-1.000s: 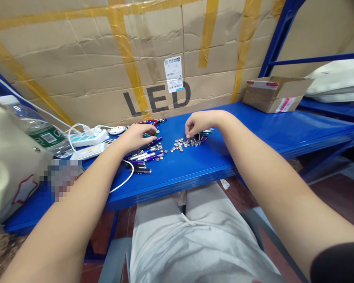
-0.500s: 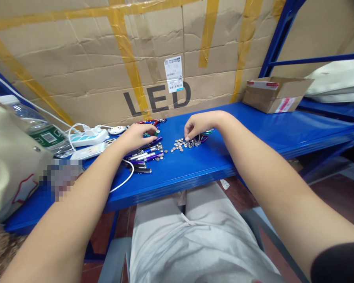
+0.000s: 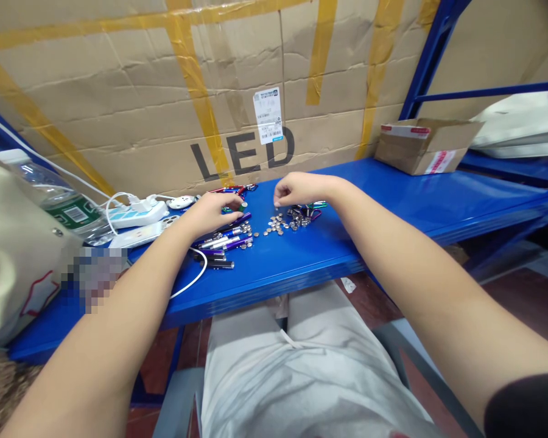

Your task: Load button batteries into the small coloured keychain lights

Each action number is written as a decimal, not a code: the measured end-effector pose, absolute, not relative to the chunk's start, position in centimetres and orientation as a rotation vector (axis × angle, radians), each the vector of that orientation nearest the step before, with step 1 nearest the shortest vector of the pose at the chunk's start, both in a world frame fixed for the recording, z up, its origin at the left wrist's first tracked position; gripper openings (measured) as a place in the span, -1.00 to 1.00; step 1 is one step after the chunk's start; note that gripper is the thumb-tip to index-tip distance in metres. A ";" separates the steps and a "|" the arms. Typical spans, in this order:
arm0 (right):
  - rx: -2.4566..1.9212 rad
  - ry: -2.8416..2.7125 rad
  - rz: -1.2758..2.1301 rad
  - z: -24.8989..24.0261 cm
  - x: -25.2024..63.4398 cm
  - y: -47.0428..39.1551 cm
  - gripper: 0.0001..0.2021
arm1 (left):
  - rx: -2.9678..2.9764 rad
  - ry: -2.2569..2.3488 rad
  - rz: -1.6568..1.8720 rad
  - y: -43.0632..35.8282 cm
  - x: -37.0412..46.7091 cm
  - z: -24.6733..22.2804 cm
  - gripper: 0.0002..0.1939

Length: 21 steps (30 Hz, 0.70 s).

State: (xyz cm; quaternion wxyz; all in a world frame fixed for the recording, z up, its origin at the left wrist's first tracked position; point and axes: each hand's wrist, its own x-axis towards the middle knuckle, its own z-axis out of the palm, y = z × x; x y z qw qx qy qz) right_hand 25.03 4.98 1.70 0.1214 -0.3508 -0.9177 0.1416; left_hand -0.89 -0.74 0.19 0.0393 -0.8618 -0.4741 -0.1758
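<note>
Raised and shifted leftward since the earlier frame, the right hand (image 3: 296,188) is now just above the small metal discs (image 3: 278,225) at the center of the frame, which lie in a loose heap too dense to count. Its fingers are drawn together; whether they pinch a disc, I cannot tell. Left of center, the left hand (image 3: 207,210) has its fingers closed around one green tube (image 3: 243,207). Several tubes (image 3: 223,242), partly overlapping, lie below it on the desk (image 3: 310,261). One bottle (image 3: 75,213) stands at left; one small cardboard box (image 3: 424,149), its inside hidden, sits upper right.
</note>
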 end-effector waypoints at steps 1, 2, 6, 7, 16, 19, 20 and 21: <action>-0.955 -2.608 0.418 1.6 24.8 5.0 -0.83 | -2.651 -1.458 -0.545 -0.8 -0.8 0.2 -0.66; -0.884 -2.540 0.438 1.5 24.4 5.0 -0.81 | -2.662 -1.464 -0.555 -0.9 -0.7 0.2 -0.65; -0.667 -2.353 0.543 0.6 22.7 4.9 -0.77 | -2.725 -1.501 -0.675 -1.4 0.1 0.2 -0.61; -0.635 -2.320 0.551 0.3 22.2 4.9 -0.77 | -2.753 -1.520 -0.724 -1.4 0.2 0.1 -0.60; -0.645 -2.094 0.526 -0.4 20.5 4.7 -0.85 | -2.845 -1.718 -1.198 -1.5 1.6 -0.3 -0.58; -0.724 -2.075 0.494 -0.4 20.4 4.4 -0.87 | -2.783 -1.752 -1.189 -1.5 2.0 -0.4 -0.56; -0.748 -2.067 0.488 -0.3 20.4 4.4 -0.87 | -2.730 -1.751 -1.171 -1.4 2.2 -0.4 -0.56; -0.774 -2.058 0.486 -0.3 20.3 4.3 -0.88 | -2.663 -1.729 -1.132 -1.4 2.3 -0.4 -0.58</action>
